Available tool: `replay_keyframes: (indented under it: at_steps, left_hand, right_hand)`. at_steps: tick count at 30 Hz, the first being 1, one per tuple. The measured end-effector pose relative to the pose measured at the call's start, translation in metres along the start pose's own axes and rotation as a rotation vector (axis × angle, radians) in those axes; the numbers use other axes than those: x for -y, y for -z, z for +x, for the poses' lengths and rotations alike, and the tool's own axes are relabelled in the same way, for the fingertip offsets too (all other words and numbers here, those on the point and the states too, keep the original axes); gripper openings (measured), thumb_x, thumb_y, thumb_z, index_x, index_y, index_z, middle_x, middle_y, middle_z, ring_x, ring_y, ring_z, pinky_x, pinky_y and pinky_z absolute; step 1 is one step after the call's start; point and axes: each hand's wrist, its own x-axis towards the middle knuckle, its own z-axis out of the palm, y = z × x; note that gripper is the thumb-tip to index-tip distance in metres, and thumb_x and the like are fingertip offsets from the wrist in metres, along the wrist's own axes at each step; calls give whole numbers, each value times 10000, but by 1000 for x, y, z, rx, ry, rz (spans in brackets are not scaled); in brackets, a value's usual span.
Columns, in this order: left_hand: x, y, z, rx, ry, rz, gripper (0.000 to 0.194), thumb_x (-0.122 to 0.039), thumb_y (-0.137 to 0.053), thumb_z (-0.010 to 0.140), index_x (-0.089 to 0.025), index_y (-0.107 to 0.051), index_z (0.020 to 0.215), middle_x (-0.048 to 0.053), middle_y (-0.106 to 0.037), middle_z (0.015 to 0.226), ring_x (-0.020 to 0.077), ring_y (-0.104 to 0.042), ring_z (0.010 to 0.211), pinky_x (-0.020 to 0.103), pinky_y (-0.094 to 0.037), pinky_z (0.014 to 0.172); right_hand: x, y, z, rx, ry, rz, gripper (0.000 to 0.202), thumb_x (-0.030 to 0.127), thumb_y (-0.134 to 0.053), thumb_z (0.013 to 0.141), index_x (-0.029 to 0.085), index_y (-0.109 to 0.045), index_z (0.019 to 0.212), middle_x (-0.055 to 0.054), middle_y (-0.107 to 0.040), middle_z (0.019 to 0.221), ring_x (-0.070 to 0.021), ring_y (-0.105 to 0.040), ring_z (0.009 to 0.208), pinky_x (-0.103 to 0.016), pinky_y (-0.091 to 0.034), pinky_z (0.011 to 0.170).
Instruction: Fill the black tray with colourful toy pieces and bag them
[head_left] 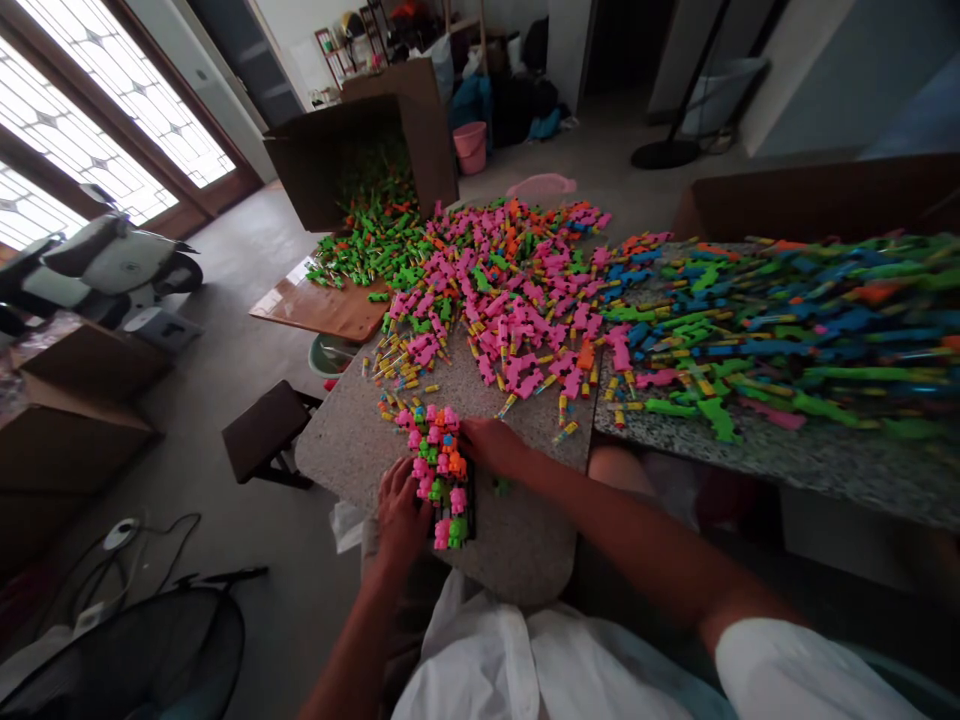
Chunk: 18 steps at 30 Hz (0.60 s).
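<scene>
Small pink, green and orange animal-like toy figures (421, 468) stand packed in rows on a dark tray (471, 522) at the table's near end. At the tray's left side is my left hand (401, 508), its fingers bent against the edge. My right hand (491, 447) reaches in from the right to the tray's upper right side, beside the orange figures. Its fingers are curled, and their tips are partly hidden. Just beyond the tray lies a large heap of pink toys (517, 320) with yellow-labelled tubes.
Green toys (375, 240) spill from a cardboard box (322, 165) onto a wooden board (322, 310). Blue and green toys (810, 340) cover the right-hand counter. A dark stool (266, 430) stands left of the stone table (525, 545), with a fan (150, 660) at lower left.
</scene>
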Motion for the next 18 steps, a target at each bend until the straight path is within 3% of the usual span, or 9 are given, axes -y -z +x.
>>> replay_keyframes:
  at_steps: [12, 15, 18]
  left_hand:
    - [-3, 1, 1, -34, -24, 9, 374, -256, -636, 942, -229, -739, 1300, 142, -675, 1478, 366, -518, 1488, 613, -447, 1257]
    - [-5, 3, 2, -16, -22, 14, 358, -256, -650, 944, -254, -748, 1289, 124, -659, 1505, 360, -513, 1490, 613, -451, 1255]
    - [-5, 3, 2, -11, -25, 5, 320, -273, -654, 964, -279, -758, 1266, 99, -650, 1522, 343, -517, 1485, 592, -473, 1236]
  right_hand:
    - [-2, -4, 7, -27, 60, 30, 249, 248, -599, 1070, 170, -743, 1257, -130, -800, 1205, -216, -743, 1063, -255, -468, 860]
    - [-13, 13, 9, 84, 76, 93, 203, 255, -634, 1045, 197, -808, 1131, -81, -830, 1107, -203, -749, 991, -247, -480, 842]
    - [-36, 50, 17, 153, 12, 36, 195, 200, -650, 1001, 177, -832, 1067, -72, -833, 1060, -197, -743, 965, -240, -495, 841]
